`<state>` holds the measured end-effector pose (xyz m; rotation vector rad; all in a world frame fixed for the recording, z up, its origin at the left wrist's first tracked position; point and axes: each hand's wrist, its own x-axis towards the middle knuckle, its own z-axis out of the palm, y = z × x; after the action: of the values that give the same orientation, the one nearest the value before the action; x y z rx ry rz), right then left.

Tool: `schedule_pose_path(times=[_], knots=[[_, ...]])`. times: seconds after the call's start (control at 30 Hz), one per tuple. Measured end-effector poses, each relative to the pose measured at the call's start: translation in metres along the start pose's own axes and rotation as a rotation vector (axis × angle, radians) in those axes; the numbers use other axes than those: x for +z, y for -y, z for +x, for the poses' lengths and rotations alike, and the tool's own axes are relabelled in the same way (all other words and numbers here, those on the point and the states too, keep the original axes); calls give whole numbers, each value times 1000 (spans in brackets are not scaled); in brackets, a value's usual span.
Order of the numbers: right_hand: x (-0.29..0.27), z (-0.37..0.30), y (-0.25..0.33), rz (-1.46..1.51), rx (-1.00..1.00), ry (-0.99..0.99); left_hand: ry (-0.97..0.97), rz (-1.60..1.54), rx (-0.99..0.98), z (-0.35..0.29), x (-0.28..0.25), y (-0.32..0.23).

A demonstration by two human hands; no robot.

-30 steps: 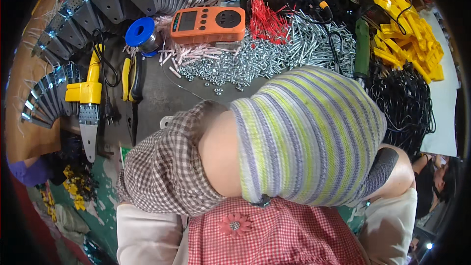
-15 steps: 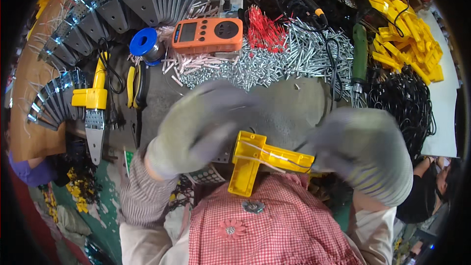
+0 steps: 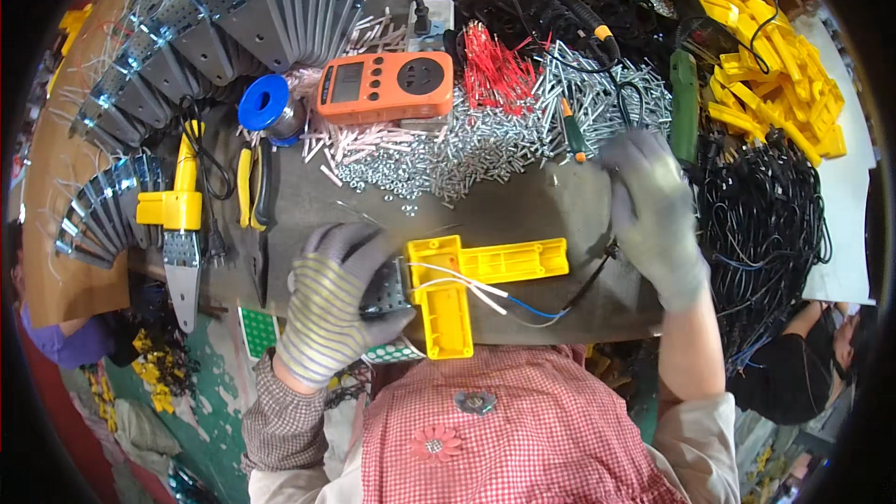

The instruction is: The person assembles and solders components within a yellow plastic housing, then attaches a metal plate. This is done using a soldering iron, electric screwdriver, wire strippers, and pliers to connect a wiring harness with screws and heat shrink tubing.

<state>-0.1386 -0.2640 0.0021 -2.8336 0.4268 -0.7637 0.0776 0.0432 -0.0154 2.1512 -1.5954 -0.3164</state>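
My gloved left hand (image 3: 338,303) is closed around a grey perforated metal plate (image 3: 385,289), its thumb below and fingers above. Joined to that plate is an open, T-shaped yellow plastic housing half (image 3: 446,313), hollow side up, near the table's front edge. Two white-sleeved wires (image 3: 462,282) cross the housing, and a blue wire runs on to a black cord (image 3: 590,282). My gloved right hand (image 3: 658,215) is over the table at the right, above the cord and beside a green electric screwdriver (image 3: 684,107). Its fingertips are blurred, so I cannot tell what they hold.
A small dark-green-and-orange-handled tool (image 3: 573,133) rests by the heap of screws (image 3: 607,84). Behind are an orange meter (image 3: 385,86), a blue solder spool (image 3: 269,105) and red-sleeved pieces (image 3: 495,70). Pliers (image 3: 254,189) and a finished-looking yellow-handled piece (image 3: 182,210) lie left; yellow housings (image 3: 775,75) right.
My right hand has moved up and away from the housing. My left hand has come down onto the metal plate. The housing shifted slightly left, and the small tool now shows by the screws.
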Motion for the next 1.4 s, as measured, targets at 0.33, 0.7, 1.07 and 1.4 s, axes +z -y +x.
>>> schedule_pose_path(times=[0.33,0.7,1.07,1.4], knots=[[-27,-59,13,132,-27,135,-42,-116,372,44,12,-78],[11,-63,19,246,-35,94,-314,-82,158,33,39,-55],[-5,-35,71,382,-15,184,-190,92,47,42,39,-60],[44,-29,89,281,-182,344,48,437,238,-20,32,-76]])
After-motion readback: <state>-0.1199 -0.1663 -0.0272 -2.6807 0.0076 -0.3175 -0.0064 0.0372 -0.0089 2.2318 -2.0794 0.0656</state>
